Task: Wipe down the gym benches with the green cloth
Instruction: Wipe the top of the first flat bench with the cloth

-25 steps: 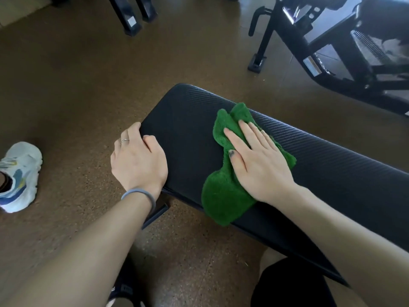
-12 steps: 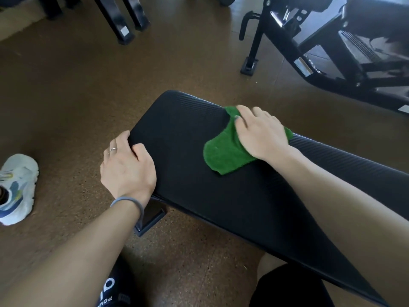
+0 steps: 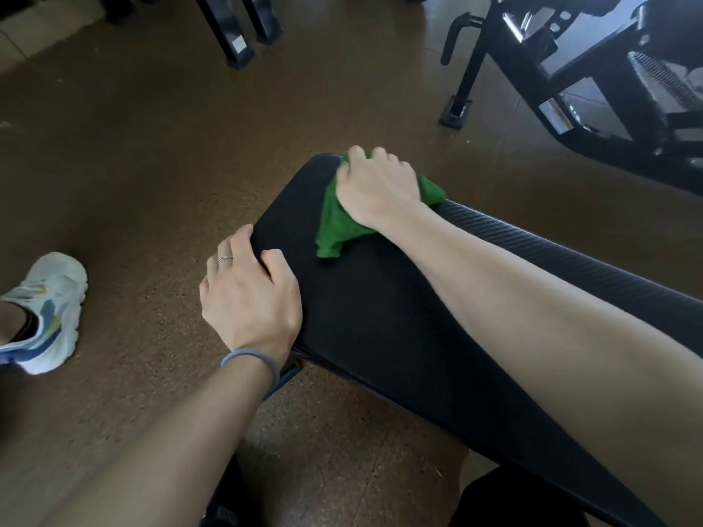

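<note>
A black padded gym bench (image 3: 380,321) runs from the middle of the view to the lower right. The green cloth (image 3: 336,226) lies bunched on its far end. My right hand (image 3: 376,188) sits on top of the cloth at the bench's far edge, fingers curled over and into it, pressing it onto the pad. My left hand (image 3: 249,294) rests on the bench's near left corner, fingers bent over the edge and thumb on the pad. Part of the cloth is hidden under my right hand.
Brown speckled floor (image 3: 152,165) surrounds the bench. A white and blue sneaker (image 3: 45,313) stands at the left. Black machine legs (image 3: 236,36) stand at the top. A black equipment frame (image 3: 570,89) fills the upper right.
My right hand has pushed the cloth away from me across the pad to the bench's far edge, and its fingers have curled. My left hand has stayed on the near corner.
</note>
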Motion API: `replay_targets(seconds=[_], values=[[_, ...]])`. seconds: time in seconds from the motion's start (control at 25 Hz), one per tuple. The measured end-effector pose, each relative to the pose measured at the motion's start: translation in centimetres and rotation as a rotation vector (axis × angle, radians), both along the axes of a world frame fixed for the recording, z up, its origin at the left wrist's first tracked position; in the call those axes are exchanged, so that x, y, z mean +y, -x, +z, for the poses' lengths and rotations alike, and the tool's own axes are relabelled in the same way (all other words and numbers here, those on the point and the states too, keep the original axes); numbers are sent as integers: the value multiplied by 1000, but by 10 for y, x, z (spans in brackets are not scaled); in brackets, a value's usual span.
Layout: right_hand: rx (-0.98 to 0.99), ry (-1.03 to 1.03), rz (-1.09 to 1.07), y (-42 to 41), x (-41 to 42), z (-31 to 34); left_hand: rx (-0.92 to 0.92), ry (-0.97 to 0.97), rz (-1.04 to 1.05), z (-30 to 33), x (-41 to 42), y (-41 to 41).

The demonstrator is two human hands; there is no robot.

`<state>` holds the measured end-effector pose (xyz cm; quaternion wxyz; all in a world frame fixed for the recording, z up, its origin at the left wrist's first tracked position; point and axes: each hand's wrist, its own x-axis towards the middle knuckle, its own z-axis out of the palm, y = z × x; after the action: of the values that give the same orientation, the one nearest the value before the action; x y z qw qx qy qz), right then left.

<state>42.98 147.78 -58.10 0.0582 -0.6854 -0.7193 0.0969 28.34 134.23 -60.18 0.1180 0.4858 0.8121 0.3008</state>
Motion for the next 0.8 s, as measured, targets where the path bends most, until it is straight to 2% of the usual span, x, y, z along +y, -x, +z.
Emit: replay_targets(seconds=[0.08,0.16,0.28,0.4,0.56,0.68,0.76,0.8], values=[[-6,0,59,12,5,-2,-8,-6,2,1,0,3],[0,-28,101,-12,-18,-7,-9,2,-14,1,-2,4],[-15,-66,51,-73,-63,-8,-15,3,-23,3,-1,3],[-43,-11,-45,-88,-71,-7,-21,12,-38,3,-4,4],[-40,26,-8,-29,-22,-1,32,50,-53,4,1,5],[-80,15,62,28,7,-4,-13,85,-103,7,-1,8],[-141,-17,125,59,10,-5,-141,101,-146,13,1,16],[-157,-33,178,71,3,-5,-308,110,-145,20,2,22]])
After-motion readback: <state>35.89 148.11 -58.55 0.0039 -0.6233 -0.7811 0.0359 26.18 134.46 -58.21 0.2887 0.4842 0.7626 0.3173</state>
